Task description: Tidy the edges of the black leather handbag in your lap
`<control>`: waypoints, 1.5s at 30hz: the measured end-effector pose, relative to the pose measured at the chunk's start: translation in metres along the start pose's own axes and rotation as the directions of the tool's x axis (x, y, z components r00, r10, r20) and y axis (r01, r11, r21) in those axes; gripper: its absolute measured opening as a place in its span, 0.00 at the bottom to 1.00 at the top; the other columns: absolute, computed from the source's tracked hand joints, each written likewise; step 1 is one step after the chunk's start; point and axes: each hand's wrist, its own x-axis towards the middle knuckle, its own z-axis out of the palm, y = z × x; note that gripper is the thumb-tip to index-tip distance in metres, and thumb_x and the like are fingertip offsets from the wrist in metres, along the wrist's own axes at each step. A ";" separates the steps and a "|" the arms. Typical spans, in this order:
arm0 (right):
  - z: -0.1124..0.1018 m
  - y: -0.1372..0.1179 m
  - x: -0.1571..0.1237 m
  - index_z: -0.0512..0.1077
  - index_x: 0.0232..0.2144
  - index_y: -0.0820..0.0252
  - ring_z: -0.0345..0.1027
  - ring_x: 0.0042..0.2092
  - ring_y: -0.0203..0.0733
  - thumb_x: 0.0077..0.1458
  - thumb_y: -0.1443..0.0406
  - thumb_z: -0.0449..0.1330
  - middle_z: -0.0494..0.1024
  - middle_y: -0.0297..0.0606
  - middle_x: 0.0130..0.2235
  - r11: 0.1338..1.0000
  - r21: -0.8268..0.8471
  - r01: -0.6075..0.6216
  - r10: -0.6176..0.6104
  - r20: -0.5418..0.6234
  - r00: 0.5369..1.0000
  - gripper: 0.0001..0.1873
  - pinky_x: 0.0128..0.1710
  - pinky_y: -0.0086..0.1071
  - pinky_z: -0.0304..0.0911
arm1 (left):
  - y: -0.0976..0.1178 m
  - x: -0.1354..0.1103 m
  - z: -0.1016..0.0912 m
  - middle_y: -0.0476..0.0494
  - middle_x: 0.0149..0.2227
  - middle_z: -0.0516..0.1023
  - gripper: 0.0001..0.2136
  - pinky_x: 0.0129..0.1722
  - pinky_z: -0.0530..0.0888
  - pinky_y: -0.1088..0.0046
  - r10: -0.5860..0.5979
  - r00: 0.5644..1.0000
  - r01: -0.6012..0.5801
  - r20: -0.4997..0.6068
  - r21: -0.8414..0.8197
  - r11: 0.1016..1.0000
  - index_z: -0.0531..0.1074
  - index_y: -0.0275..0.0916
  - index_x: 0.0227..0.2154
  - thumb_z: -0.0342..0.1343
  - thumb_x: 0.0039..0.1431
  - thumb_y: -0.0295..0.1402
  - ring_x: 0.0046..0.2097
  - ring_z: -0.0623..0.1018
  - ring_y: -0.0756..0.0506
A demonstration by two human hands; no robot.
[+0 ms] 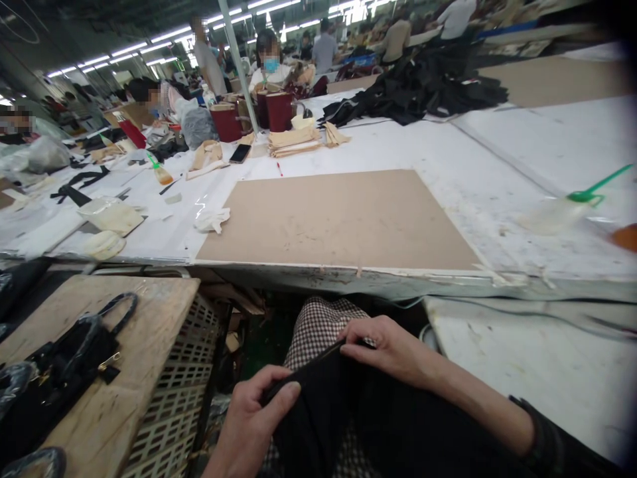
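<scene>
A black piece of material (338, 411) lies across my lap, over checked trousers (318, 325). My left hand (251, 421) is closed on its left edge, thumb on top. My right hand (391, 348) is closed on its upper edge, fingers curled over the rim. Both hands are below the front edge of the white worktable (522, 199), on which a brown cardboard sheet (338, 219) lies straight ahead.
A wooden board (144, 332) at left carries black handbags (60, 372) in plastic. A plastic crate (184, 385) stands beside it. A green-nozzled glue bottle (567, 209) lies at right. Black fabric (423, 86), dark red bags (279, 109), a phone (239, 153) and seated workers are farther back.
</scene>
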 end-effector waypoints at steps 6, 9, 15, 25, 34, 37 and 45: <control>0.001 -0.001 -0.003 0.73 0.28 0.61 0.66 0.31 0.35 0.63 0.59 0.60 0.75 0.32 0.29 0.996 -0.091 0.009 -0.014 -0.048 0.999 0.14 0.34 0.30 0.55 | 0.001 0.001 0.009 0.50 0.29 0.69 0.21 0.34 0.60 0.73 0.030 1.000 -0.029 -0.008 0.070 0.997 0.73 0.36 0.33 0.56 0.59 0.54 0.34 0.64 0.50; 0.003 -0.005 -0.002 0.71 0.26 0.61 0.65 0.30 0.34 0.60 0.61 0.61 0.74 0.31 0.27 0.991 -0.124 -0.044 0.036 -0.062 0.997 0.12 0.33 0.31 0.53 | -0.002 0.002 0.008 0.51 0.29 0.68 0.20 0.34 0.61 0.73 0.018 1.000 -0.018 0.009 0.030 0.999 0.72 0.36 0.32 0.57 0.58 0.52 0.34 0.64 0.50; 0.009 -0.015 0.001 0.70 0.23 0.61 0.63 0.29 0.34 0.54 0.65 0.62 0.72 0.30 0.25 0.982 -0.116 -0.147 0.134 -0.110 0.985 0.10 0.31 0.31 0.50 | 0.013 0.017 -0.008 0.54 0.28 0.65 0.14 0.32 0.60 0.74 0.040 0.980 -0.059 0.193 0.090 0.994 0.67 0.37 0.29 0.59 0.59 0.42 0.32 0.63 0.52; 0.017 -0.026 -0.005 0.71 0.23 0.62 0.62 0.28 0.35 0.53 0.66 0.62 0.72 0.31 0.24 0.982 -0.121 -0.146 0.128 -0.142 0.982 0.09 0.30 0.31 0.49 | 0.065 0.046 0.033 0.50 0.30 0.72 0.12 0.35 0.58 0.70 0.267 0.890 -0.449 0.369 0.614 0.649 0.66 0.38 0.24 0.49 0.63 0.36 0.34 0.70 0.49; 0.016 -0.022 -0.010 0.72 0.22 0.62 0.61 0.28 0.34 0.51 0.68 0.63 0.71 0.30 0.23 0.986 -0.081 -0.146 0.133 -0.149 0.980 0.07 0.30 0.31 0.49 | 0.071 0.050 0.027 0.50 0.31 0.71 0.07 0.36 0.61 0.72 0.183 0.865 -0.410 0.467 0.450 0.793 0.69 0.38 0.26 0.47 0.55 0.29 0.36 0.70 0.48; 0.016 -0.021 -0.009 0.68 0.21 0.61 0.59 0.27 0.34 0.49 0.69 0.63 0.69 0.30 0.23 0.984 -0.053 -0.171 0.159 -0.175 0.972 0.09 0.29 0.32 0.47 | 0.075 0.053 0.030 0.49 0.37 0.75 0.11 0.39 0.63 0.73 0.171 0.858 -0.389 0.484 0.396 0.832 0.76 0.38 0.36 0.49 0.56 0.31 0.41 0.72 0.47; -0.034 -0.023 -0.081 0.64 0.45 0.60 0.73 0.46 0.43 0.54 0.60 0.67 0.77 0.43 0.46 0.904 0.341 -0.259 0.317 -0.129 0.940 0.21 0.45 0.34 0.70 | 0.066 0.070 0.044 0.52 0.32 0.72 0.07 0.38 0.64 0.74 0.210 0.842 -0.410 0.497 0.336 0.848 0.73 0.36 0.33 0.57 0.54 0.34 0.36 0.69 0.49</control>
